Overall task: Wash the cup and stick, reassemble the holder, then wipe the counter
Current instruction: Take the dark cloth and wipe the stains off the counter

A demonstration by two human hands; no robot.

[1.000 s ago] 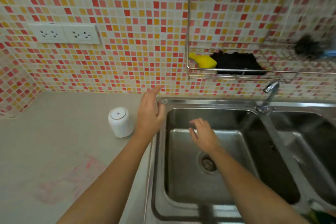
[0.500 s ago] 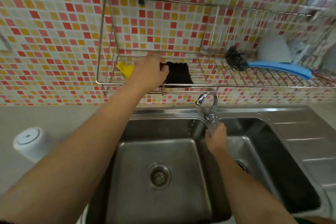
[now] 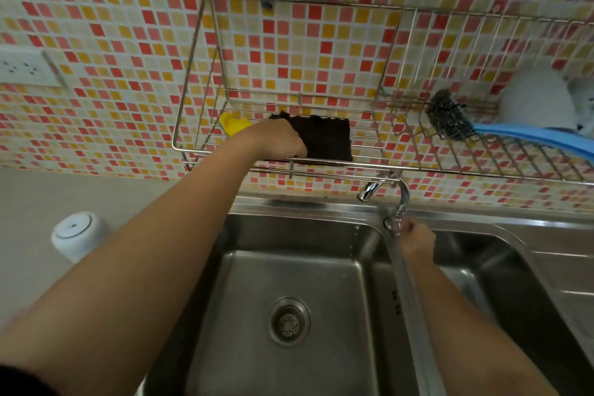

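Note:
A dark brown cloth [image 3: 328, 138] lies in the wire wall rack [image 3: 199, 112] above the sink. My left hand [image 3: 276, 141] reaches into the rack and grips the cloth's left end. A yellow sponge [image 3: 233, 123] sits just left of that hand. My right hand [image 3: 414, 238] is closed around the base of the chrome tap [image 3: 401, 196] on the sink's back rim. The white holder [image 3: 75, 233] stands upside down on the counter, left of the sink, partly behind my left forearm.
A double steel sink has its left basin [image 3: 289, 283] below my arms, with a drain [image 3: 289, 325] in the middle. On the rack's right section lie a blue-handled scrubbing brush [image 3: 450, 119] and a white object [image 3: 536, 100]. A wall socket [image 3: 22, 69] is at far left.
My left hand rose from the counter edge into the rack and closed on the dark cloth. My right hand went from the basin to the tap base. The view tilted up and right.

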